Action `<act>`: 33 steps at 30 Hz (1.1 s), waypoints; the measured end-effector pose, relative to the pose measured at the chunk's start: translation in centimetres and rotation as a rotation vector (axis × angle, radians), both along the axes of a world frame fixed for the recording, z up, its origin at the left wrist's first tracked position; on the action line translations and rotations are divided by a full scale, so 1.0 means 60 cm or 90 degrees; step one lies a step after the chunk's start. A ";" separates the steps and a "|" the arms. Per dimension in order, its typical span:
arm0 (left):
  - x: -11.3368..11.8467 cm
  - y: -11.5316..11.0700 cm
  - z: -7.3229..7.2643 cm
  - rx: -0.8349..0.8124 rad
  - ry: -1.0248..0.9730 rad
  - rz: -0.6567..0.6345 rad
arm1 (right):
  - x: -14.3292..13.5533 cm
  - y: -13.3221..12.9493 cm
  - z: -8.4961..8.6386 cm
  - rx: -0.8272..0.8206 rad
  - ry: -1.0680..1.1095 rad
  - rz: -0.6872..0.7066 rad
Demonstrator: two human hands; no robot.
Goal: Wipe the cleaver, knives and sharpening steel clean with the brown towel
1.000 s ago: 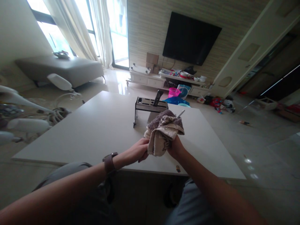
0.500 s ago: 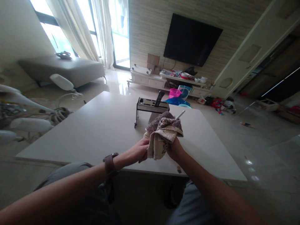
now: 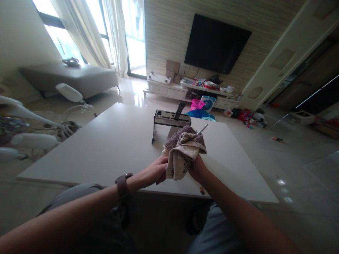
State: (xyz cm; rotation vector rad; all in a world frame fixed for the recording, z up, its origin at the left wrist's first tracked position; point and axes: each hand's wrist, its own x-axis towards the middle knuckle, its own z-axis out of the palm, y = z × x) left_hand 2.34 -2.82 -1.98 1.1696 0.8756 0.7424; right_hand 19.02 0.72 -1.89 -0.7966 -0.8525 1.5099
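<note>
My right hand (image 3: pixel 197 169) is wrapped in and around a brown and beige towel (image 3: pixel 182 148), bunched above the near part of the white table. A slim, pale, flat piece (image 3: pixel 202 129) sticks out of the towel at its upper right; its kind cannot be made out. My left hand (image 3: pixel 160 170) is closed at the towel's lower left edge, roughly in line with that piece. The towel hides what its fingers hold. Just beyond stands a knife rack (image 3: pixel 172 119) with a black-handled knife (image 3: pixel 179 110) upright in its top slot.
Under my forearms lies the white table (image 3: pixel 116 144), with a small brown and yellow object (image 3: pixel 202 190) at its near edge. A pink basket (image 3: pixel 197 104) and a blue item (image 3: pixel 199 114) are beyond the far edge. White lamp arms (image 3: pixel 34 139) stand to the left.
Almost nothing differs. The towel and the slim piece have shifted very slightly left and down, while both hands keep their hold.
</note>
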 end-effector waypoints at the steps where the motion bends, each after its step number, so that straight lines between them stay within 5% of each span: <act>1: 0.000 0.000 -0.001 -0.001 -0.003 0.000 | 0.000 0.000 0.000 0.000 0.001 -0.003; 33: -0.001 0.001 -0.003 0.003 0.002 -0.001 | 0.000 0.002 -0.002 -0.018 0.000 0.015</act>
